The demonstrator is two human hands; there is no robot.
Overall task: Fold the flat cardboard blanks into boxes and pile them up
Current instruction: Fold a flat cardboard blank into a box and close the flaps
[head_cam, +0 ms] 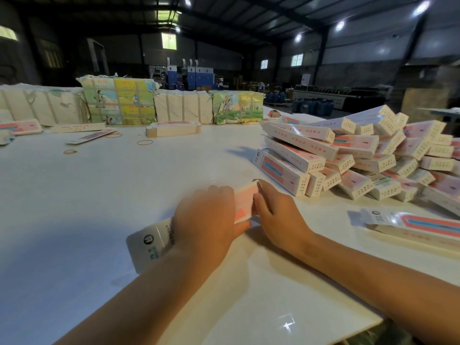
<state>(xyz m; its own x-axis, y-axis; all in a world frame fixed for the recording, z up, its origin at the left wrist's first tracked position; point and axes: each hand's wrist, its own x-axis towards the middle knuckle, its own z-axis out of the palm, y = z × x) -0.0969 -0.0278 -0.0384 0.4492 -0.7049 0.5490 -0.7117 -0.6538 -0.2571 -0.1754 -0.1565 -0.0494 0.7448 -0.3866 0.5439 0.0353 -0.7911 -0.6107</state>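
Now, grip: left hand (pixel 204 220) wraps over the middle of the box (pixel 245 204), fingers curled across its top and thumb underneath; right hand (pixel 276 212) pinches the far end, fingertips working at the end flap
Box position: on the white tabletop (pixel 99 195), straight ahead and close to the body, part folded between the two hands
Long axis: slanted from near left to far right; the grey hanger tab (pixel 146 245) points back toward the person, the pink end points at the pile
Handling: thin printed card, probably light and springy along its creases, easy to dent; best held by the side walls, flaps tucked with fingertips only
Pile: heap of folded boxes (pixel 348 155) well to the right, lying at mixed angles, likely to slide if nudged
Blanks: a flat stack (pixel 423 226) near the right forearm, another small stack (pixel 173 129) further off
Beyond: rubber bands (pixel 145 142) scattered, strapped bundles (pixel 119 100) along the far edge
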